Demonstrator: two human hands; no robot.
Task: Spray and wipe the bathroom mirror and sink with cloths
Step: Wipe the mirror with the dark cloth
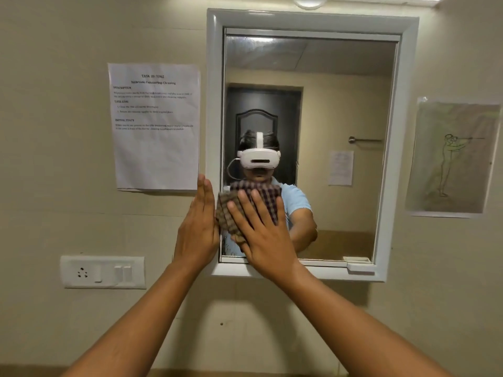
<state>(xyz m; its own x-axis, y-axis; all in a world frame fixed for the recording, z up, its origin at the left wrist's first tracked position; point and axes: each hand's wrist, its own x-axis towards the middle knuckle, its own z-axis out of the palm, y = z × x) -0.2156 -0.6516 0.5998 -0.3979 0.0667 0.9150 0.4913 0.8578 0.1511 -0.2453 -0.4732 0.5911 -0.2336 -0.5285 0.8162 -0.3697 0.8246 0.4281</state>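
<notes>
- Your right hand (261,235) lies flat, palm forward, fingers spread wide, pressing a checked cloth (234,210) against the mirror (326,104). The hand presses the cloth rather than closing round it.
- The cloth sits at the lower left corner of the glass, about 7 o'clock from the mirror's centre. Its brown and dark check shows above and to the left of your right fingers (246,205); the remainder lies under the palm.
- Your left hand (198,227) is upright and flat, fingers straight and together, edge-on to the camera. It holds nothing. It stands against the left side of the white mirror frame (215,104), just beside the cloth at its 9 o'clock. Contact between this hand and the cloth cannot be confirmed.
- Both forearms enter from the bottom of the view, at 7 o'clock and 5 o'clock, and converge toward the lower left corner of the mirror.
- The mirror shows a reflected person in a white headset and a light blue short-sleeved shirt, with a dark door, a towel bar and a sheet of paper behind.
- A printed instruction sheet (155,126) is fixed to the wall at 9 o'clock from the mirror, its lower right corner near your left fingertips (202,182).
- A white switch and socket plate (103,272) is mounted at 8 o'clock from the mirror, below the sheet.
- A line drawing on paper (451,156) hangs at 3 o'clock from the mirror.
- A round ceiling light (309,1) is partly visible at 12 o'clock above the frame.
- The sink is outside the view.
</notes>
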